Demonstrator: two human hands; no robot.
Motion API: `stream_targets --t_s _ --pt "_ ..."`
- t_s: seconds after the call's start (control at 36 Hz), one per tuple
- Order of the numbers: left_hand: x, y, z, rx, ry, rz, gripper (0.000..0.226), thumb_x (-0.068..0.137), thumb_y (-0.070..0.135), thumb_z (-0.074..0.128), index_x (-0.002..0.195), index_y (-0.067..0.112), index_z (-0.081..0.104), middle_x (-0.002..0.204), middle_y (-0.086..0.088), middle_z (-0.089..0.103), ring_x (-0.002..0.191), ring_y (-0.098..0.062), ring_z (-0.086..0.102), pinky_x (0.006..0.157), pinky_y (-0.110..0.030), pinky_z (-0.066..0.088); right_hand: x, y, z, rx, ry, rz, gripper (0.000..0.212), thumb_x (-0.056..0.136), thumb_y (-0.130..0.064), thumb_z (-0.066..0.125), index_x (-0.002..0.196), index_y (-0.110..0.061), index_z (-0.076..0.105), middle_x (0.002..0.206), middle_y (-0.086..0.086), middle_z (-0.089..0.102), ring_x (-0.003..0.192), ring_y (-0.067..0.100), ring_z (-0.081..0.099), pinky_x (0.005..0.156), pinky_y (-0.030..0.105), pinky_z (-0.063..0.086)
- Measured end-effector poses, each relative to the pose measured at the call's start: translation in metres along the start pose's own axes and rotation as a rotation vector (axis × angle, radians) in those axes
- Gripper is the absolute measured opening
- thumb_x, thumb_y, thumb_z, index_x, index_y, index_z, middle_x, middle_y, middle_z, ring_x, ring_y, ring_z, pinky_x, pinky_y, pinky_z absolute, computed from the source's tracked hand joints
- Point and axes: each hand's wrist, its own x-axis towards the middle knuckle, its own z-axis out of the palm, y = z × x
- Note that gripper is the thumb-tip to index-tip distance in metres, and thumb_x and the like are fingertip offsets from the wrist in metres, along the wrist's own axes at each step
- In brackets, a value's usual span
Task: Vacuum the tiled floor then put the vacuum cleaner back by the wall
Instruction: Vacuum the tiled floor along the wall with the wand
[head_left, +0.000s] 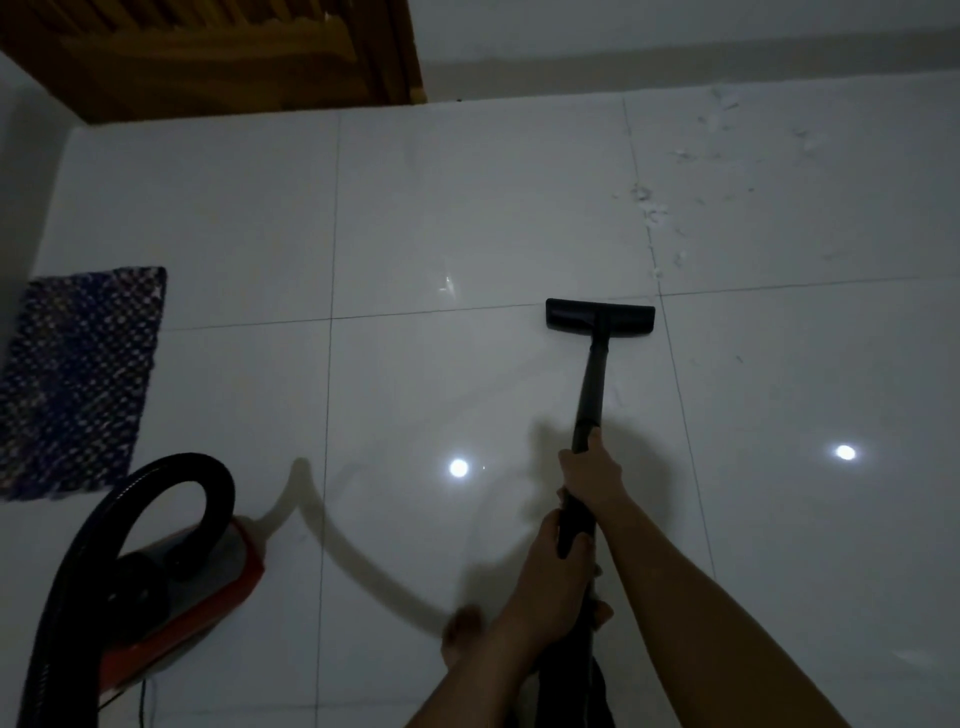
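**Both hands on the wand, nozzle down on the tile**

Grips the black wand (589, 395) with the right hand (592, 475), fingers curled round the tube and thumb pointing up along it. Holds the thicker lower end of the same wand with the left hand (556, 571), just below the right, fingers wrapped round it too.

Sets the flat black nozzle (600, 317) on the tiled floor (467, 208), well ahead of the hands, its right end just beside a crossing of grout lines. Points it toward a scatter of white crumbs (654, 208) lying beyond the nozzle, along a grout line and on toward the far wall (675, 31).

Has the red vacuum cleaner (208, 587) on the floor at lower left, well apart from that far wall, with its black hose (156, 493) arching up over the body and down past the bottom edge.

Shows a bare foot (462, 634) on the tile just left of the left forearm. Includes a dark blue woven mat (78, 384) at the left edge, a wooden door (218, 52) at top left, and two bright light spots (458, 467) mirrored in the glossy tile.
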Motion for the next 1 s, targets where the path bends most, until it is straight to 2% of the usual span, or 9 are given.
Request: stream_targets --t_s 0.25,0.31,0.36,0.42,0.5,0.56,0.64,0.83,1.0 --pt "-0.037 -0.038 0.011 -0.012 0.001 -0.046 0.023 0.099 0.020 0.036 0.121 0.027 0.039 0.089 -0.010 0.052 0.062 -0.015 0.051 0.043 -0.016 0.048 -0.034 0.047 0.012 0.061 0.005 -0.004 0.067 0.097 -0.012 0.044 0.154 -0.019 0.009 0.095 0.012 0.050 0.054 0.014 0.049 0.053 0.024 0.046" --pt "-0.042 -0.045 0.015 -0.005 0.012 -0.047 0.028 0.099 0.020 0.036 0.127 0.026 0.038 0.088 -0.008 0.052 0.064 -0.014 0.052 0.041 -0.014 0.047 -0.039 0.054 0.013 0.057 -0.004 0.009 0.069 0.097 -0.013 0.044 0.154 -0.020 0.006 0.086 0.009 0.052 0.051 0.015 0.051 0.044 0.021 0.043" --pt "-0.050 -0.054 0.019 0.035 0.029 -0.050 0.032 0.100 0.020 0.035 0.132 0.023 0.038 0.088 -0.006 0.053 0.067 -0.011 0.052 0.039 -0.010 0.043 -0.045 0.065 0.015 0.053 -0.001 0.019 0.069 0.098 -0.013 0.043 0.154 -0.019 0.004 0.093 0.013 0.055 0.050 0.016 0.051 0.037 0.019 0.040" --pt "-0.057 -0.064 0.022 0.061 0.031 -0.051 0.034 0.100 0.020 0.035 0.134 0.021 0.038 0.088 -0.005 0.053 0.067 -0.010 0.053 0.038 -0.009 0.042 -0.051 0.078 0.017 0.037 0.005 -0.002 0.068 0.097 -0.013 0.044 0.154 -0.016 0.007 0.109 0.017 0.054 0.053 0.015 0.050 0.047 0.020 0.045" --pt "-0.066 -0.075 0.026 0.089 0.015 -0.052 0.035 0.100 0.020 0.034 0.135 0.020 0.037 0.088 -0.006 0.053 0.065 -0.010 0.052 0.038 -0.009 0.041 -0.063 0.093 0.018 0.071 0.017 -0.005 0.062 0.096 -0.013 0.044 0.152 -0.017 0.017 0.103 0.010 0.047 0.071 0.019 0.051 0.075 0.032 0.050" --pt "-0.073 -0.082 0.027 0.094 0.003 -0.056 0.036 0.100 0.018 0.034 0.136 0.019 0.036 0.091 -0.009 0.053 0.065 -0.011 0.051 0.038 -0.008 0.041 -0.070 0.101 0.019 0.085 0.013 0.037 0.066 0.096 -0.013 0.044 0.153 -0.020 0.012 0.101 0.014 0.051 0.063 0.021 0.055 0.058 0.029 0.051" --pt "-0.082 -0.093 0.025 0.125 -0.023 -0.052 0.037 0.100 0.018 0.034 0.136 0.018 0.036 0.091 -0.009 0.053 0.064 -0.011 0.050 0.039 -0.008 0.040 -0.084 0.109 0.022 0.092 0.023 0.068 0.070 0.097 -0.014 0.043 0.154 -0.022 0.004 0.098 0.016 0.054 0.050 0.017 0.053 0.035 0.018 0.038" --pt "-0.108 -0.117 0.003 0.182 -0.094 -0.035 0.030 0.100 0.020 0.033 0.129 0.022 0.038 0.099 -0.008 0.053 0.068 -0.010 0.051 0.043 -0.007 0.043 -0.113 0.126 0.048 0.140 0.044 0.110 0.070 0.097 -0.016 0.043 0.155 -0.023 0.004 0.095 0.014 0.054 0.050 0.016 0.052 0.031 0.016 0.037" --pt "-0.128 -0.132 -0.016 0.133 -0.119 -0.072 0.017 0.100 0.017 0.034 0.104 0.031 0.042 0.078 -0.003 0.050 0.051 -0.010 0.049 0.040 -0.013 0.045 -0.131 0.139 0.076 0.198 0.032 0.113 0.069 0.097 -0.015 0.043 0.155 -0.023 0.005 0.103 0.016 0.052 0.052 0.016 0.051 0.036 0.017 0.038"
